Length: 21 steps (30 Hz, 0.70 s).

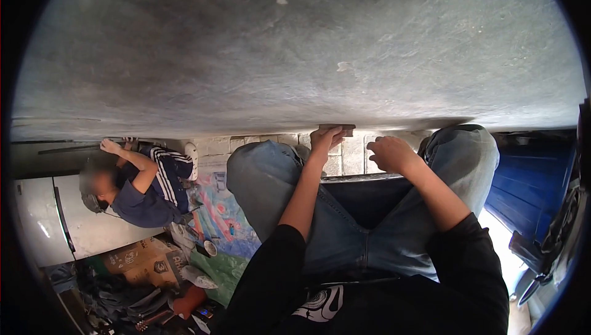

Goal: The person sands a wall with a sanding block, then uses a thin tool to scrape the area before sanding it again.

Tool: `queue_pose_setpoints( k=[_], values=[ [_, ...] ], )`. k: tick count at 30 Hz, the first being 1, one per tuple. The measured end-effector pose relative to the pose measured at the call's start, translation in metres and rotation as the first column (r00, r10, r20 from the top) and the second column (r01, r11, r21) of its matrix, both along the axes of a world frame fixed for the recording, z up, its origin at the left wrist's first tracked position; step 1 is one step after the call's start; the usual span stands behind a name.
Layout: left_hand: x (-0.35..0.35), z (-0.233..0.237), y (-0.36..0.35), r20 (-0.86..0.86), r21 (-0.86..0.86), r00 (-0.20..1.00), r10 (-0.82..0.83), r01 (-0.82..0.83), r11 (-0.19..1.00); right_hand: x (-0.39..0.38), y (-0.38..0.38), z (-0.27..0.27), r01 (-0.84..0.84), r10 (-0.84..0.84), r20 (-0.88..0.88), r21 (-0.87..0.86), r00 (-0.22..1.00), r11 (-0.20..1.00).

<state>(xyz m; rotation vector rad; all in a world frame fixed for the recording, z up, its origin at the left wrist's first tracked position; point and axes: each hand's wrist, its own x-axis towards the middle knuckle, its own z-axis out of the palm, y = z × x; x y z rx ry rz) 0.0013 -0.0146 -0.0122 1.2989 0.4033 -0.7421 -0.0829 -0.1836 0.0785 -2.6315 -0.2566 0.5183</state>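
Note:
A large grey wall point(308, 58) with pale scuffs and chips fills the upper part of the head view. Low in front of it, my left hand point(326, 140) grips a small dark brown block point(342, 130), whose flat face lies against or very near the wall. To the right of it, my right hand point(391, 154) is held between my knees with its fingers curled inward. Whatever it may hold is too small or hidden to make out. My jeans point(265, 172) show on both sides of my forearms.
At the left, a co-worker point(144, 187) reaches toward the same wall beside a white refrigerator point(92, 218). Cardboard point(138, 262), dark cloth and a colourful sheet point(225, 212) lie below. A blue panel point(529, 181) and hanging items point(563, 230) are at the right.

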Motion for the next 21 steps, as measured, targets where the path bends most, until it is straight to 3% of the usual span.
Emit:
queue_pose_setpoints(
  k=[1, 3, 6, 8, 10, 11, 14, 18, 21],
  values=[
    [0.000, 0.002, -0.002, 0.003, 0.000, 1.000, 0.005, -0.005, 1.000, 0.001, 0.000, 0.002, 0.001, -0.002, -0.061, -0.015, 0.998, 1.000],
    [-0.001, 0.008, -0.011, 0.094, -0.037, 0.983, -0.157, 0.161, 0.986, 0.002, -0.002, 0.002, -0.005, 0.001, -0.118, -0.032, 0.993, 0.999],
    [-0.002, 0.014, -0.011, 0.111, -0.060, 0.979, -0.172, 0.180, 0.982, 0.000, 0.000, -0.005, -0.014, 0.011, -0.119, -0.020, 0.993, 1.000],
    [0.004, -0.008, 0.001, 0.093, -0.008, 0.988, -0.124, 0.126, 0.992, 0.000, 0.000, -0.009, -0.027, 0.026, -0.036, -0.038, 0.999, 0.999],
    [0.007, 0.000, 0.004, 0.071, 0.064, 0.994, -0.085, 0.081, 0.995, 0.001, 0.000, -0.007, -0.028, 0.025, -0.049, -0.047, 0.998, 0.999],
    [0.006, 0.002, 0.000, 0.131, 0.080, 0.975, -0.179, 0.170, 0.982, 0.001, -0.001, -0.006, -0.025, 0.021, -0.071, -0.055, 0.997, 0.998],
    [0.001, 0.033, -0.008, 0.127, 0.011, 0.967, -0.220, 0.221, 0.975, 0.000, -0.002, -0.006, -0.025, 0.021, -0.081, -0.056, 0.996, 0.998],
    [0.018, -0.026, 0.024, 0.097, 0.148, 0.991, -0.094, 0.079, 0.986, 0.002, -0.004, -0.015, -0.033, 0.028, -0.089, -0.061, 0.996, 0.998],
    [0.010, 0.020, 0.003, 0.150, 0.146, 0.968, -0.202, 0.180, 0.973, 0.003, -0.009, -0.019, -0.019, 0.012, -0.103, -0.070, 0.995, 0.997]
  ],
)
